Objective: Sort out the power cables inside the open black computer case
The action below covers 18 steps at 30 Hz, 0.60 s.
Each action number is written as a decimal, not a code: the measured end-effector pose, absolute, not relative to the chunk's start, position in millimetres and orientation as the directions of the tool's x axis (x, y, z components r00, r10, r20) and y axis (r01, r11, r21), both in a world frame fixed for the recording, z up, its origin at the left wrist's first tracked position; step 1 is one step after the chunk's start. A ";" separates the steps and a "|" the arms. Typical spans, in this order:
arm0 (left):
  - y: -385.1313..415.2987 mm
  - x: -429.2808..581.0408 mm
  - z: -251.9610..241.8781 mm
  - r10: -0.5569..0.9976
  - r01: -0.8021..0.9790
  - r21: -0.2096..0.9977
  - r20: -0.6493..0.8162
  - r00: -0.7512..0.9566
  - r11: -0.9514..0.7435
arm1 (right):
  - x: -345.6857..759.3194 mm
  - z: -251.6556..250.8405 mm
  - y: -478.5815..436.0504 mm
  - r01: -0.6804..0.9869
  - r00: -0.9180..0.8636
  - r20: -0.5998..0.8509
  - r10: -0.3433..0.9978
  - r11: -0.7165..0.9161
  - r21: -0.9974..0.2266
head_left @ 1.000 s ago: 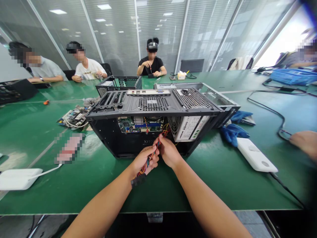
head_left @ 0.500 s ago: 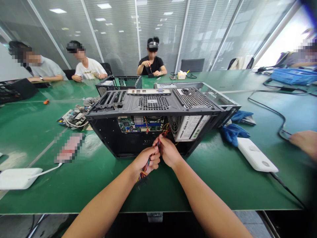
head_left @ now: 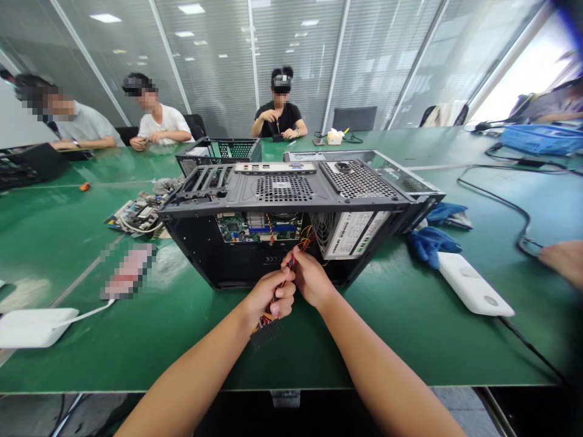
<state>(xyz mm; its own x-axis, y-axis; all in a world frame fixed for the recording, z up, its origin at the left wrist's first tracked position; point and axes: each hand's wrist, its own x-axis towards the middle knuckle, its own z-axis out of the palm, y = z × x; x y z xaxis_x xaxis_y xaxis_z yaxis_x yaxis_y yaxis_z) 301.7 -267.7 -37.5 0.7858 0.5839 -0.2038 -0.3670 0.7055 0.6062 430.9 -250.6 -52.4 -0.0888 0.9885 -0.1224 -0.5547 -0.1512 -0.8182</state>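
A black computer case (head_left: 195, 255) lies in front of me with its open side facing me. Inside it are a motherboard (head_left: 237, 230) and a power supply (head_left: 353, 233) with a white label. Coloured cables run from beside the power supply out into my hands. My left hand (head_left: 273, 294) is wrapped round the cable bundle (head_left: 264, 321), whose black connector (head_left: 266, 334) hangs below the fist. Close against it, my right hand (head_left: 310, 276) pinches the same cables nearer the case. The fingers partly hide the wires.
Behind stand more open cases (head_left: 218, 149). Loose boards (head_left: 141, 209) lie to the left, near a white power bank (head_left: 36, 328). Blue gloves (head_left: 432, 243) and another white device (head_left: 473, 284) are on the right, where another person's hand (head_left: 565, 261) reaches in. Several people sit around the green table (head_left: 204, 358).
My left hand has turned slightly, and the black connector below it shows more clearly. My right hand keeps nearly the same place. The person's hand at right has shifted slightly right.
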 end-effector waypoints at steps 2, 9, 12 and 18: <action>-268.2 301.1 -37.4 0.596 -0.370 0.629 -0.190 0.780 0.684 | 431.0 -53.5 -250.1 -0.560 -0.088 -0.118 0.989 -0.147 -0.815; -270.8 302.8 -38.1 0.704 -0.316 0.751 -0.266 0.659 0.579 | 431.6 -49.9 -251.7 -0.542 -0.091 -0.123 0.988 -0.153 -0.826; -271.7 304.1 -38.6 0.739 -0.246 0.811 -0.302 0.602 0.531 | 432.1 -48.4 -252.5 -0.537 -0.110 -0.124 0.986 -0.164 -0.828; -270.1 303.2 -38.7 0.742 -0.222 0.814 -0.329 0.585 0.536 | 432.5 -47.1 -252.4 -0.537 -0.115 -0.115 0.987 -0.159 -0.829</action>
<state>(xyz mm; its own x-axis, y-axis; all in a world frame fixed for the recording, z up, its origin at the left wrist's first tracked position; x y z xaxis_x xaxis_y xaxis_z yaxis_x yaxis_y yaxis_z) 303.2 -270.1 -38.7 0.5847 0.7417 -0.3288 -0.2222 0.5362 0.8143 432.5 -252.4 -47.1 -0.1149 0.9867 -0.1150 -0.5367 -0.1591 -0.8286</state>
